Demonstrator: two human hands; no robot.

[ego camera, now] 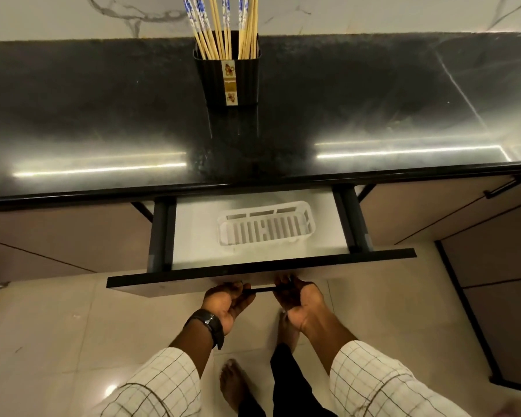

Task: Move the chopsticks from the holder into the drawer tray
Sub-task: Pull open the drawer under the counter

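Several chopsticks (220,28), bamboo-coloured with blue-and-white tops, stand upright in a black ribbed holder (244,79) at the back of the black counter. Below the counter edge a drawer (283,267) is pulled out. Inside it lies a white slotted plastic tray (265,224) with nothing in it. My left hand (229,302) and my right hand (298,299) both curl around the dark bar handle (263,289) under the drawer front. A dark watch sits on my left wrist.
The glossy black counter (103,115) reflects strip lights and meets a marbled white wall behind. Brown cabinet fronts flank the drawer, one with a bar handle (503,186) at right. My bare feet stand on pale floor tiles below.
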